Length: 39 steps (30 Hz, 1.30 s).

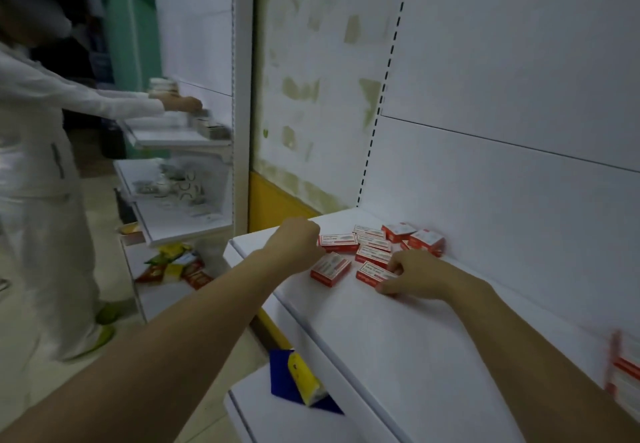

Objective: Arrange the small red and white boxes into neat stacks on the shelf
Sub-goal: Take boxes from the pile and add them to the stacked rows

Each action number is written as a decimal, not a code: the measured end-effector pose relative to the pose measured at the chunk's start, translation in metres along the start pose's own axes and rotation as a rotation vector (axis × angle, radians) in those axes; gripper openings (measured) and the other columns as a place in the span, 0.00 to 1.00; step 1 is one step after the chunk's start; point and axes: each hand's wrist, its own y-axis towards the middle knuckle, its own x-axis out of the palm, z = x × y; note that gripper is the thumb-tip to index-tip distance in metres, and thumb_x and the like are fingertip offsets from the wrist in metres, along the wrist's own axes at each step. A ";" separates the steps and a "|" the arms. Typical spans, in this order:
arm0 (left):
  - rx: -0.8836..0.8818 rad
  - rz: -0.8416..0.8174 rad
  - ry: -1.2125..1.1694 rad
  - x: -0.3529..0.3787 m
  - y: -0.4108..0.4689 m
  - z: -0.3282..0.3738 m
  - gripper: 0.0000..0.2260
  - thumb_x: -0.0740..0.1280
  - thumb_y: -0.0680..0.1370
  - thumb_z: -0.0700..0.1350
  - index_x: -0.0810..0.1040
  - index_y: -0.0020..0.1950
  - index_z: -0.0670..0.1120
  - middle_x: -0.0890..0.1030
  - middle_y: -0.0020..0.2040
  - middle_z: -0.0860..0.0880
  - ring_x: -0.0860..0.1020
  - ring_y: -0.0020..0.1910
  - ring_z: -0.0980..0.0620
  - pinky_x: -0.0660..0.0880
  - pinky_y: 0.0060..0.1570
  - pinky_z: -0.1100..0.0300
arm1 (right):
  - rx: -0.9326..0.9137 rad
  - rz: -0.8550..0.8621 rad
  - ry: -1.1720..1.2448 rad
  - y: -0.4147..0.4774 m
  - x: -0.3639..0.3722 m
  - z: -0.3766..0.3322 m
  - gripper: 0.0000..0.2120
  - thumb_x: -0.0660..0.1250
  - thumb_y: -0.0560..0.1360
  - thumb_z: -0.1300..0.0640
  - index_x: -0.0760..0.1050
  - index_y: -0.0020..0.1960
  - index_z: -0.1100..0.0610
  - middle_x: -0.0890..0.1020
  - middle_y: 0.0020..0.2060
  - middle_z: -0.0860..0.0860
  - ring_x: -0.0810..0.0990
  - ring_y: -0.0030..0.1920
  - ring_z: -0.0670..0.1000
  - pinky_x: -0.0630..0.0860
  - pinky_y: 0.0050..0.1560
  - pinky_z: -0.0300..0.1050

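Note:
Several small red and white boxes (372,245) lie scattered flat on the white shelf (398,331), near its far left end against the back panel. My left hand (299,240) is curled with its fingertips against the left end of one box (338,242). My right hand (412,271) rests on the shelf with its fingers around the nearest box (370,274). One box (330,268) lies loose between my hands. Two boxes (424,238) by the back panel sit tilted on others.
A blurred red and white pack (623,370) shows at the right edge of the shelf. A lower shelf holds a blue and yellow package (304,380). A person in white (41,172) works at a neighbouring shelf unit on the left, with snack packets (173,262) below.

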 end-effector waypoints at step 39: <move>0.713 -0.223 -1.172 0.057 -0.028 0.330 0.21 0.71 0.73 0.45 0.75 0.66 0.49 0.78 0.55 0.55 0.78 0.49 0.59 0.74 0.46 0.72 | 0.519 0.928 0.516 -0.247 0.000 0.187 0.22 0.70 0.72 0.61 0.74 0.65 0.51 0.77 0.55 0.45 0.78 0.52 0.41 0.76 0.52 0.31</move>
